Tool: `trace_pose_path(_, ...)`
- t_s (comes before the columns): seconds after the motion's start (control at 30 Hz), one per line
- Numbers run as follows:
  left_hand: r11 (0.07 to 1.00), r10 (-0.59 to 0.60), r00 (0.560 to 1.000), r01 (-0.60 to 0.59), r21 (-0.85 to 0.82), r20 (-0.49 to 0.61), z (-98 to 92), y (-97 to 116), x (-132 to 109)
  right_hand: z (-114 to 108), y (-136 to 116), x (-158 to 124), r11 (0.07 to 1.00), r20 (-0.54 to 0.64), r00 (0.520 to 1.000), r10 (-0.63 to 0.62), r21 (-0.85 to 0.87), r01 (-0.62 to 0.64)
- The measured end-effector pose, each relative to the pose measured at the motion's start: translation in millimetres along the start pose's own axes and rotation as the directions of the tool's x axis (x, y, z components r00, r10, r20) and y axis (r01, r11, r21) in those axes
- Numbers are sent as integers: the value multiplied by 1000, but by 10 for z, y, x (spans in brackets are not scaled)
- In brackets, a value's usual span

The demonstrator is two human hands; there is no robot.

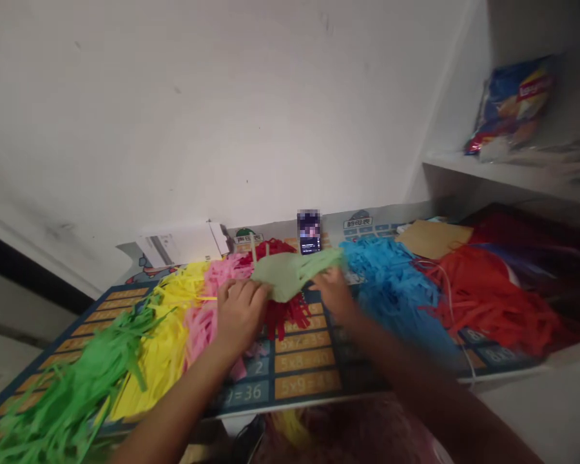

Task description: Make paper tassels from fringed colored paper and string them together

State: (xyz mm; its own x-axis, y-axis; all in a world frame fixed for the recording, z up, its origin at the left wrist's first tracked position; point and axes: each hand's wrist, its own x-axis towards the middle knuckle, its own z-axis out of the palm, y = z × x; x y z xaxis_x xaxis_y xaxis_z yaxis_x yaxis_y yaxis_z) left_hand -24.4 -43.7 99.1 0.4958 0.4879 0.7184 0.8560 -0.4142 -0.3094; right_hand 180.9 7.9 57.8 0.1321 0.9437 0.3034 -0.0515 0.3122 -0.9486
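I have passage over the multiplication mat (pixel 304 367) nearest me; the phone (pixel 309 232) and blue paper strips (pixel 386 290) obstruct the far and right sides.

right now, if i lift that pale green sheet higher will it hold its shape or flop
It will probably flop: the pale green sheet bends and creases between the left hand and right hand, so it looks thin and limp. It is likely very light for its size, and its unsupported parts would probably droop.
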Motion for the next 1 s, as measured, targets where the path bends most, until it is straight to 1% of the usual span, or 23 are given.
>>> trace_pose_path(0.07, 995, -8, 996, 17, -100, 90, 136, 192, -153, -605, 106, -128, 998, -101, 993, 57, -24, -59)
trace_pose_path(0.1, 990, 6, 988, 16, -142, 152, 198, 285, -226, -912, 135, -217, 996, -189, 979, 75, -28, -82)
trace_pose_path(0.13, 985, 28, 975, 11, -175, 220, 255, 375, -292, -1196, 148, -315, 994, -291, 951, 105, -9, -112)
trace_pose_path(0.17, 979, 54, 957, 5, -202, 284, 307, 458, -349, -1437, 146, -420, 994, -417, 905, 86, -20, -104)
trace_pose_path(0.2, 975, 74, 937, 5, -224, 342, 353, 533, -394, -1619, 133, -532, 994, -539, 842, 24, -77, -78)
trace_pose_path(0.23, 970, 84, 918, 13, -241, 387, 393, 599, -426, -1727, 117, -649, 980, -645, 756, -114, -199, -22)
trace_pose_path(0.27, 966, 87, 904, 26, -256, 418, 426, 655, -445, -1754, 104, -770, 935, -664, 698, -268, -354, 22)
trace_pose_path(0.3, 961, 88, 898, 37, -273, 432, 451, 702, -451, -1702, 99, -893, 858, -601, 693, -397, -511, 48)
trace_pose_path(0.33, 956, 87, 896, 47, -290, 435, 467, 742, -448, -1580, 105, -1008, 754, -437, 774, -457, -653, 76)
trace_pose_path(0.37, 950, 87, 897, 56, -306, 433, 473, 775, -438, -1401, 122, -1106, 638, -211, 868, -449, -756, 146)
trace_pose_path(0.4, 945, 86, 899, 63, -321, 429, 470, 804, -424, -1189, 149, -1177, 537, 70, 910, -409, -787, 302)
trace_pose_path(0.43, 939, 87, 903, 67, -337, 422, 458, 829, -410, -968, 182, -1215, 470, 304, 887, -347, -763, 444)
trace_pose_path(0.47, 933, 90, 905, 70, -354, 416, 439, 852, -402, -762, 220, -1219, 428, 439, 852, -283, -738, 522)
trace_pose_path(0.5, 927, 94, 907, 71, -368, 411, 414, 871, -401, -591, 260, -1196, 405, 519, 823, -231, -718, 566)
trace_pose_path(0.53, 923, 97, 908, 71, -377, 407, 385, 887, -410, -469, 301, -1154, 395, 557, 808, -193, -710, 583)
trace_pose_path(0.57, 923, 94, 909, 72, -377, 405, 354, 898, -429, -402, 341, -1103, 390, 566, 807, -167, -714, 581)
trace_pose_path(0.6, 926, 89, 907, 77, -369, 411, 324, 904, -456, -389, 380, -1054, 389, 563, 812, -153, -721, 573)
trace_pose_path(0.67, 936, 75, 892, 91, -340, 445, 274, 903, -527, -492, 440, -982, 380, 547, 823, -156, -736, 561)
trace_pose_path(0.73, 940, 77, 875, 96, -328, 478, 245, 896, -598, -685, 450, -955, 354, 549, 818, -175, -740, 572)
trace_pose_path(0.83, 940, 111, 840, 85, -330, 531, 248, 905, -660, -926, 337, -971, 297, 556, 815, -166, -759, 579)
trace_pose_path(0.9, 941, 123, 813, 85, -326, 568, 262, 928, -664, -966, 217, -1002, 261, 550, 824, -137, -782, 566)
trace_pose_path(0.93, 941, 129, 804, 86, -328, 580, 266, 939, -658, -949, 168, -1019, 256, 568, 815, -117, -775, 577)
trace_pose_path(1.0, 936, 137, 800, 88, -341, 584, 257, 947, -643, -882, 124, -1047, 289, 649, 757, -69, -713, 638)
